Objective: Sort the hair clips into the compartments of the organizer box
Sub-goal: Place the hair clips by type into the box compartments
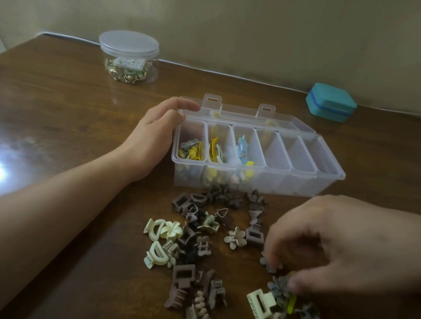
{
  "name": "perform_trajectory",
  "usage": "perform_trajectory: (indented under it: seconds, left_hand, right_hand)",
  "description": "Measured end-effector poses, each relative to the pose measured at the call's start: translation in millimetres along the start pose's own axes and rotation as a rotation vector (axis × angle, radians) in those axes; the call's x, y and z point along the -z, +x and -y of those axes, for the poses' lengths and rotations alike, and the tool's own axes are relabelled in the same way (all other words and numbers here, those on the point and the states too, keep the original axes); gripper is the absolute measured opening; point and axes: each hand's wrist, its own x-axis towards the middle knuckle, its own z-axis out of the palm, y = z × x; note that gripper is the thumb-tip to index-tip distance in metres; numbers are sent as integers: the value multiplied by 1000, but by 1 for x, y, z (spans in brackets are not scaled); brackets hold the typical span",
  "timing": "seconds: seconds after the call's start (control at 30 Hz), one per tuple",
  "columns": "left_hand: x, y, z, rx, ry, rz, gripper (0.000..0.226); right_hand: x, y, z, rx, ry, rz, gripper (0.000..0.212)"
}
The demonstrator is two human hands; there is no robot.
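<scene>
Dark brown wood of the table (pixel 69 113) fills most of the frame, with a plain beige wall behind it and a bright glare at the left edge. At centre stands the clear organizer box (pixel 301 181), lid thrown back; its three leftmost compartments hold yellow, grey and blue clips, the three to the right look bare. The left hand (pixel 156 135) rests against the box's left end, fingers relaxed and fairly straight, fingertips touching the rim. Below the box, loose hair clips (pixel 197 246) in brown, cream and grey lie scattered. The right hand (pixel 328 246), blurred at lower right, has its fingers curled down onto grey flower clips (pixel 278 288); whether it pinches one is unclear. A lidded clear jar (pixel 128 57) sits upper left, a teal case (pixel 331 102) upper right.
</scene>
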Motion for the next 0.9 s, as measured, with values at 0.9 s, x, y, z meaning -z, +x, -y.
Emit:
perform_trajectory:
  seconds: [0.9]
  left_hand:
    - [0, 1, 0, -12, -8, 10, 39]
  right_hand:
    - [-130, -33, -23, 85, -148, -893, 25]
